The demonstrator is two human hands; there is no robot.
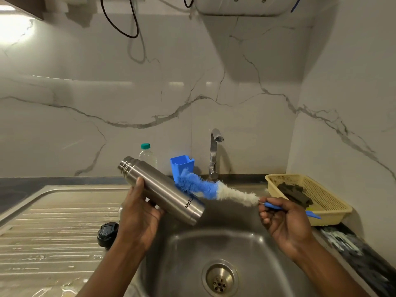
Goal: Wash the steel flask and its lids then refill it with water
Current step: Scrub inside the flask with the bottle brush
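a steel sink (259, 262) lay nearest, with a black lid (107, 233) on the wet draining board (53, 221) to its left. above the basin, the left hand (139, 215) curled round the tilted steel flask (162, 189). to the right, the right hand (285, 219) gripped the handle of a blue and white bottle brush (214, 189), bristles beside the flask. farther back were a yellow basket (330, 202), a tap (214, 155) and a plastic bottle (147, 155).

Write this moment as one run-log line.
left hand: grips steel flask tilted over sink | right hand: holds bottle brush, outside flask | black lid: on drainboard | tap: off
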